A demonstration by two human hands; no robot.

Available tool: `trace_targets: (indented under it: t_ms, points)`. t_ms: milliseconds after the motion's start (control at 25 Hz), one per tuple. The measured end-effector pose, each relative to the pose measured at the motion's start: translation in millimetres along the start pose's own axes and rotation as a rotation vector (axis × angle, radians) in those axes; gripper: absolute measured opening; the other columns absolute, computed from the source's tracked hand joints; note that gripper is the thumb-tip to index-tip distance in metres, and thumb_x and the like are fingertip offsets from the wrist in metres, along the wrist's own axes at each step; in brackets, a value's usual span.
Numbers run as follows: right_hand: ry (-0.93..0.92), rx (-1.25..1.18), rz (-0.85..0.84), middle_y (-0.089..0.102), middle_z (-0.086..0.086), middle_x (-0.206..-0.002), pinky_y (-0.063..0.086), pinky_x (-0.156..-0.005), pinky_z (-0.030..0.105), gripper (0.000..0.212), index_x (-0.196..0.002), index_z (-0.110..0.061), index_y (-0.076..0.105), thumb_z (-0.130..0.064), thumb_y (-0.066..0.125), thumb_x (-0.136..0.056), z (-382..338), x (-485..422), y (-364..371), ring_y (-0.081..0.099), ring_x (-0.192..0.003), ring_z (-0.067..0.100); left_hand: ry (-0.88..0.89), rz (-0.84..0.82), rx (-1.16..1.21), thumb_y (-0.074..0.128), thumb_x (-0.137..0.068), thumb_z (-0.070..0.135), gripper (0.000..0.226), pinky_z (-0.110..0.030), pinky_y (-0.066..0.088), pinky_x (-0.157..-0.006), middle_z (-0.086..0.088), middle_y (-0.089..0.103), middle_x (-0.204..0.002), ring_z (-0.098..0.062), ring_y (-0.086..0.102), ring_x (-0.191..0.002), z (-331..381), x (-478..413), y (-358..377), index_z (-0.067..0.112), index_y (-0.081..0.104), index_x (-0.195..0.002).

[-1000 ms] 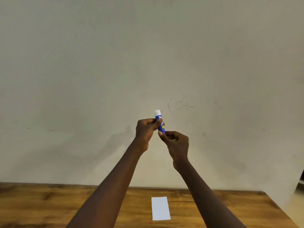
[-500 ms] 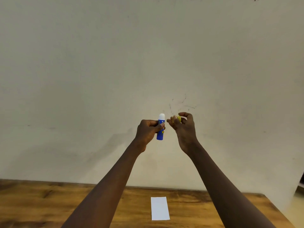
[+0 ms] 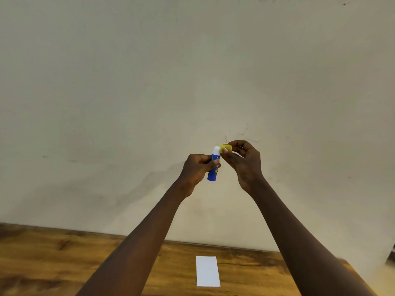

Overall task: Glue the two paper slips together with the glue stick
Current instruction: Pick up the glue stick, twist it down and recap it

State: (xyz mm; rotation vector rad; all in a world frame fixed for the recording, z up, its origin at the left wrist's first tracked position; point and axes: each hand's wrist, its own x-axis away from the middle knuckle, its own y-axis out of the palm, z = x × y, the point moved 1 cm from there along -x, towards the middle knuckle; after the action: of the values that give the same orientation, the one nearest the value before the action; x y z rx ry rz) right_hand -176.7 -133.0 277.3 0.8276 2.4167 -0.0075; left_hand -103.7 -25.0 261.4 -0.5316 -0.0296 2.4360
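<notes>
1. The left grip [image 3: 197,168], a bare hand raised in front of the wall [image 3: 171,82], is curled round the blue body of the glue stick [image 3: 213,173]. Its thumb lies across the front of the tube, and its other fingers wrap behind.
2. The glue stick stands nearly upright in the air, well above the worktop [image 3: 53,263]. Its blue lower end sticks out below the left grip, and its white top [image 3: 216,151] shows above the thumb, uncovered.
3. The right grip [image 3: 245,165], also a bare hand, pinches the yellow cap [image 3: 227,147] between the thumb and the fingertips, with the remaining fingers loosely bent behind.
4. The cap is off the tube and sits just beside the white top, on its right and slightly higher. Whether the two touch cannot be told.
5. A white paper slip [image 3: 208,271] lies flat on the brown wooden worktop, far below both hands and between the two forearms, with its long side running away from the person. Only one slip shows; whether another lies beneath it cannot be told.
6. The wall behind is pale and plain, with a few thin dark scratch marks [image 3: 245,132] just above the right grip.
</notes>
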Motion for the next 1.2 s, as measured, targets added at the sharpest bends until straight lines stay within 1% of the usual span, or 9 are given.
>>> trace_targets:
  t_ms: [120,240,400,520,760,880,1000,1120,1200]
  points:
    - [-0.033,0.081,-0.033,0.064,0.012,-0.087,0.056,-0.068,0.018,0.018,-0.082,-0.011,0.058,0.005,0.064,-0.075,-5.4,-3.3,-2.5,0.063,-0.081,0.018,0.012,-0.003,-0.089,0.058,-0.086,0.014,0.027,-0.029,0.044,-0.084,-0.021,0.066,-0.106,-0.024,0.057,-0.087,0.5,-1.4,-2.9,-0.002,0.062,-0.107]
    - [-0.047,0.257,-0.107,0.065,0.016,-0.090,0.054,-0.074,0.024,0.019,-0.089,-0.005,0.062,0.004,0.067,-0.073,-9.6,-5.1,-2.7,0.063,-0.082,0.019,0.057,0.011,-0.218,0.061,-0.084,0.016,0.025,-0.021,0.043,-0.070,-0.020,0.066,-0.092,-0.022,0.054,-0.080,1.7,-1.8,-3.7,0.000,0.065,-0.103]
    - [-0.038,0.453,-0.190,0.067,0.022,-0.099,0.053,-0.080,0.039,0.021,-0.092,-0.002,0.063,0.002,0.068,-0.072,-12.5,-5.6,-0.6,0.063,-0.083,0.026,0.064,0.055,-0.333,0.063,-0.083,0.019,0.029,-0.044,0.048,-0.082,-0.021,0.067,-0.095,-0.026,0.054,-0.083,3.8,-0.8,-1.5,-0.001,0.064,-0.105]
    - [-0.024,0.527,-0.215,0.066,0.024,-0.098,0.053,-0.081,0.044,0.022,-0.092,-0.003,0.062,0.000,0.070,-0.072,-14.3,-6.9,-0.3,0.062,-0.081,0.027,0.064,0.075,-0.375,0.063,-0.083,0.019,0.028,-0.049,0.047,-0.086,-0.024,0.067,-0.097,-0.033,0.057,-0.086,3.7,0.1,-2.1,0.001,0.065,-0.104]
    - [-0.028,0.535,-0.168,0.068,0.024,-0.097,0.054,-0.084,0.046,0.023,-0.088,0.008,0.060,0.004,0.072,-0.068,-13.5,-5.9,-1.0,0.066,-0.086,0.037,0.100,0.076,-0.495,0.064,-0.082,0.019,0.025,-0.035,0.033,-0.070,-0.022,0.061,-0.078,-0.025,0.046,-0.071,8.3,-2.6,1.8,-0.005,0.066,-0.092]
    - [-0.010,0.489,-0.135,0.067,0.025,-0.101,0.053,-0.084,0.043,0.024,-0.084,0.014,0.057,0.009,0.071,-0.066,-10.4,-7.0,-1.5,0.065,-0.085,0.029,0.101,0.110,-0.503,0.064,-0.082,0.016,0.023,-0.033,0.028,-0.068,-0.016,0.053,-0.068,-0.026,0.042,-0.069,11.2,-1.9,3.1,-0.006,0.066,-0.085]
    - [0.010,0.478,-0.096,0.068,0.021,-0.100,0.054,-0.081,0.039,0.018,-0.071,0.004,0.056,0.008,0.072,-0.065,-8.1,-4.3,-0.9,0.064,-0.082,0.025,0.099,0.141,-0.505,0.065,-0.081,0.015,0.021,-0.033,0.028,-0.068,-0.024,0.063,-0.076,-0.026,0.042,-0.070,11.7,-1.7,4.1,-0.006,0.066,-0.085]
    - [-0.003,0.513,-0.056,0.069,0.017,-0.097,0.055,-0.076,0.034,0.028,-0.059,-0.012,0.053,0.005,0.074,-0.064,-6.7,-4.7,0.8,0.065,-0.079,0.022,0.097,0.168,-0.545,0.065,-0.081,0.016,0.022,-0.033,0.027,-0.068,-0.014,0.056,-0.064,-0.026,0.040,-0.070,12.1,0.5,6.4,-0.006,0.065,-0.082]
    - [-0.024,0.545,-0.064,0.070,0.017,-0.098,0.055,-0.076,0.036,0.021,-0.063,-0.006,0.056,0.002,0.075,-0.064,-5.0,-5.2,2.8,0.065,-0.078,0.022,0.102,0.193,-0.546,0.066,-0.080,0.016,0.023,-0.033,0.027,-0.068,-0.009,0.050,-0.064,-0.025,0.040,-0.069,10.5,1.4,6.7,-0.006,0.064,-0.081]
